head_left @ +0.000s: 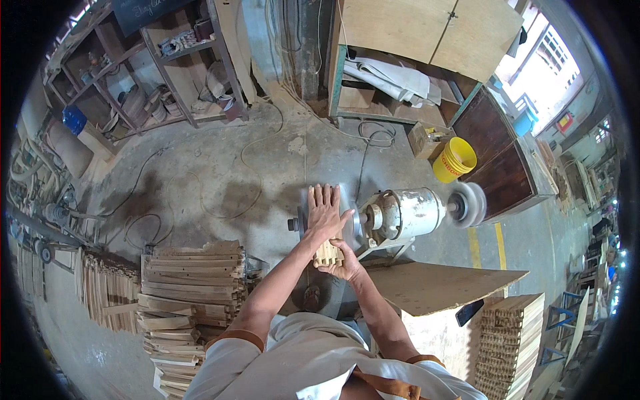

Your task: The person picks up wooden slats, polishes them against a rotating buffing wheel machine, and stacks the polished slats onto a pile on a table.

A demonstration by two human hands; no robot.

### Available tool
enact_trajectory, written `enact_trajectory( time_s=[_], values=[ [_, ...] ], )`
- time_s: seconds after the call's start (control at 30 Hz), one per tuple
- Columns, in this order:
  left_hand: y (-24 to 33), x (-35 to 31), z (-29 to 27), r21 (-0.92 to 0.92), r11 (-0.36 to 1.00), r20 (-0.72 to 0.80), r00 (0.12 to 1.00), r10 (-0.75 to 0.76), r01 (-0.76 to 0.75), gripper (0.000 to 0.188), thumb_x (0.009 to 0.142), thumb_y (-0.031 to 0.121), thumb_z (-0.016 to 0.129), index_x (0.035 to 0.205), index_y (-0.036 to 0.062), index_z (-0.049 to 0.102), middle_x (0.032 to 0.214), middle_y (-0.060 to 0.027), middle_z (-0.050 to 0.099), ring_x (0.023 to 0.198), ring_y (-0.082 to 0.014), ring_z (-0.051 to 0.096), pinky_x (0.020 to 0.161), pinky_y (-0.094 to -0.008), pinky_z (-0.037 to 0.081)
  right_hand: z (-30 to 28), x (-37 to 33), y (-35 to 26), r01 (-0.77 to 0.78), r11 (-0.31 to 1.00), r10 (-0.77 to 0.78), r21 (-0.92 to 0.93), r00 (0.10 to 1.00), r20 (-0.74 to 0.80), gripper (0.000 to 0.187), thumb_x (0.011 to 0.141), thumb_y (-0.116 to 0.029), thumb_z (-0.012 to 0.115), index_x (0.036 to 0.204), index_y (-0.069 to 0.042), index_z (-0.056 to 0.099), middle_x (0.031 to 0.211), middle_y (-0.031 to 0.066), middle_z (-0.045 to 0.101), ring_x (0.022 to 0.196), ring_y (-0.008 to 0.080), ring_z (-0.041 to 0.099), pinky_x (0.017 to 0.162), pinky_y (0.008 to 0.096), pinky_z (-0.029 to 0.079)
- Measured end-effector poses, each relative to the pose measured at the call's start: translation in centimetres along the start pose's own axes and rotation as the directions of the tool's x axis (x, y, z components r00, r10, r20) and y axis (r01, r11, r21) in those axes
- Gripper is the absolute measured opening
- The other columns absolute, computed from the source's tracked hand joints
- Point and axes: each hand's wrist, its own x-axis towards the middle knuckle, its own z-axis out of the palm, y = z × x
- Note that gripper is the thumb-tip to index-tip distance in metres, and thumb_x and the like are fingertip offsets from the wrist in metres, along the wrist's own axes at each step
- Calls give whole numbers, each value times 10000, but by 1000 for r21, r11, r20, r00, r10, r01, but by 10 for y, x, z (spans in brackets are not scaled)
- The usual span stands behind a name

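Observation:
My left hand [325, 215] lies flat with its fingers stretched out, pressing on top of a light wooden piece [327, 253] with a notched near end. My right hand [348, 261] is wrapped round that near end. Whether it is one block or several strips held together, I cannot tell. Under and beside my left hand is a grey, blurred wheel [356, 225], mostly covered by the hand. Its shaft runs right into a worn white electric motor [412, 213] on a metal stand. A second wheel [467, 205], blurred as if spinning, sits at the motor's far right end.
Stacked wooden pieces [193, 287] stand at my left, with more notched stacks [510, 340] at my right. A brown board [440, 287] and a dark phone [470, 313] are near my right arm. A yellow bucket [455, 160] stands behind the motor. Cables [243, 207] cross the floor.

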Motion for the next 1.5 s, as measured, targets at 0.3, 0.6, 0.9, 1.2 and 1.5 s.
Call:
enact_trajectory(
  time_s=[0.3,0.6,0.9,1.2,1.5],
  values=[
    [6,1,5,-107,994,-29,999,-30,27,819,956,563,417,1502,-20,238,1504,-283,312,1447,-454,149,1161,-602,-5,6,-11,-19,-78,991,72,-112,996,-53,508,933,-391,509,1231,19,547,1060,191,672,888,333,691,744,362,591],
    [18,-24,15,-68,996,-102,993,-62,55,853,949,542,458,1501,-57,205,1573,-244,174,1475,-424,8,1158,-605,-47,1,-38,-15,-186,861,-92,-473,859,-504,469,845,-391,669,1187,-78,592,980,53,664,847,174,633,675,315,517],
    [44,-75,16,-77,996,-34,999,-37,34,929,896,531,557,1497,-74,189,1582,-254,114,1470,-441,8,1158,-619,-31,-25,-74,31,-165,826,-112,-538,889,-445,504,844,-395,613,1220,-59,591,1127,57,648,964,178,633,793,336,529],
    [22,-12,2,18,999,-7,999,-42,42,831,960,565,414,1483,-60,251,1538,-243,276,1451,-408,187,1160,-605,72,-17,-17,1,-42,996,40,-81,999,-37,459,930,-374,517,1204,-8,566,1037,187,674,843,347,687,617,336,548],
    [17,-26,13,39,998,-99,994,-43,47,802,957,526,452,1504,-14,226,1556,-220,237,1464,-428,97,1146,-637,12,-6,-26,3,-57,949,-17,-309,972,-234,456,892,-409,583,1146,-31,602,983,122,682,813,272,685,651,328,549]
  ],
)
